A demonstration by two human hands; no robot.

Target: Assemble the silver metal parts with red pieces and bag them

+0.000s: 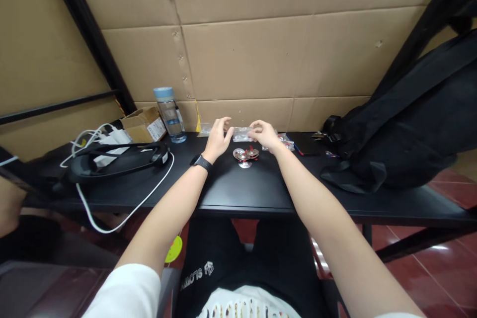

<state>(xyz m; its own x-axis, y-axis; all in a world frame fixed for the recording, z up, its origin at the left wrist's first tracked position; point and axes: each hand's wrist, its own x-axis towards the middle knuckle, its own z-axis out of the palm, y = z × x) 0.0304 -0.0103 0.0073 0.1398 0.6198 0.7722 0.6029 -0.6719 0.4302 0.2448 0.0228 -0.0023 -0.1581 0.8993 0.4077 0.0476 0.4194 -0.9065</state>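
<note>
Several small shiny metal discs with red parts [245,155] lie in a cluster on the black table, just in front of and between my hands. Behind them lies a clear plastic bag [242,134]. My right hand [263,135] is at the bag's right end, thumb and fingers pinched on its edge. My left hand [219,138], with a dark watch on its wrist, hovers at the bag's left end with thumb and fingers apart. It holds nothing that I can see. Another clear plastic piece [204,129] lies behind my left hand.
A blue-lidded water bottle [171,115], a small cardboard box [144,124] and a black headband-like device [117,156] with a white cable stand left. To the right are a small bag with red bits [286,142], a pen [298,149] and a black backpack [410,119]. Cardboard [238,59] walls the back.
</note>
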